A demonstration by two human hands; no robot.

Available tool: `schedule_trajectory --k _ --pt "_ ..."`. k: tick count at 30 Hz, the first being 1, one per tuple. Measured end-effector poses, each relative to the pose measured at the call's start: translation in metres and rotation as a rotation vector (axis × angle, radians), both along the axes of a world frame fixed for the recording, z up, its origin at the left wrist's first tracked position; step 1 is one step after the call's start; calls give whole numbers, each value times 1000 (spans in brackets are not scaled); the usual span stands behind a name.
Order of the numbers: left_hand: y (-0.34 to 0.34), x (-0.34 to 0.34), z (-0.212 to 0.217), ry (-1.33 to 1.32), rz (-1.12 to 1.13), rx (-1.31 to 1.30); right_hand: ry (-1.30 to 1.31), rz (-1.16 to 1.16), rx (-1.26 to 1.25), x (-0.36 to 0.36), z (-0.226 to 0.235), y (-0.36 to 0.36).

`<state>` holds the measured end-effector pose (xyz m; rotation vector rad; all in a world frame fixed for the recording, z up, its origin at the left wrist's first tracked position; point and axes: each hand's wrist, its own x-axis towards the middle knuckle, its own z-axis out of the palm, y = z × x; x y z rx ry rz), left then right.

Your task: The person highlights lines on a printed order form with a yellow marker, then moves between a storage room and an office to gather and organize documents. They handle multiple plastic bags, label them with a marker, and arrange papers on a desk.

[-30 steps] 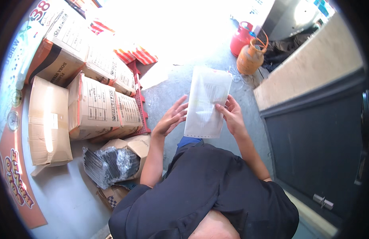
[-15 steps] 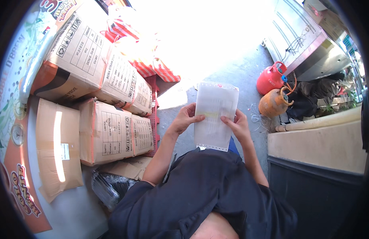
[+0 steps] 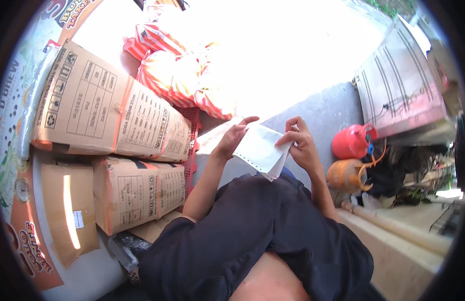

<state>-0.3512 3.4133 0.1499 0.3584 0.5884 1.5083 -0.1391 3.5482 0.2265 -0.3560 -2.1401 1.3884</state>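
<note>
I hold a folded white paper sheet (image 3: 261,150) with punched holes along one edge in front of my chest. My left hand (image 3: 233,139) pinches its left side, fingers curled over the top edge. My right hand (image 3: 300,142) grips its right side, thumb and fingers closed on the fold. The paper is now a small folded rectangle, tilted down to the right. Below it is my dark shirt (image 3: 257,236).
Stacked cardboard boxes (image 3: 107,120) stand to my left, with red-striped bags (image 3: 182,75) piled behind them. A red gas cylinder (image 3: 353,141) and an orange one (image 3: 345,174) sit on the grey concrete floor (image 3: 323,110) at right. A low concrete ledge (image 3: 393,236) runs at lower right.
The long sheet has been folded to a smaller rectangle between both hands. The view has swung, so the boxes and cylinders appear shifted.
</note>
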Motion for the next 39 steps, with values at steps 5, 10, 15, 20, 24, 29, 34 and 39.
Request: schedule_trajectory --k 5,10,15,20,24,29,34,39 --pt "99 -46 4 543 46 -91 -75 95 220 -58 2 126" --pt "189 -114 2 666 168 -279 -10 169 -499 -110 -21 229" --pt "281 -173 5 700 288 -221 -36 54 -869 -180 -61 290" --pt "363 -260 -28 686 201 -210 -198 -128 -617 -268 -82 367" --pt "428 -327 -68 230 259 -143 -78 -170 -795 -341 -97 427" --pt "507 -375 -53 -41 246 -198 95 -255 -1036 -427 -95 491" --pt "542 -451 -47 -39 366 -208 -49 -217 -1071 -504 -111 546" --pt "544 -532 -63 408 411 -388 -385 262 -730 -600 -86 619"
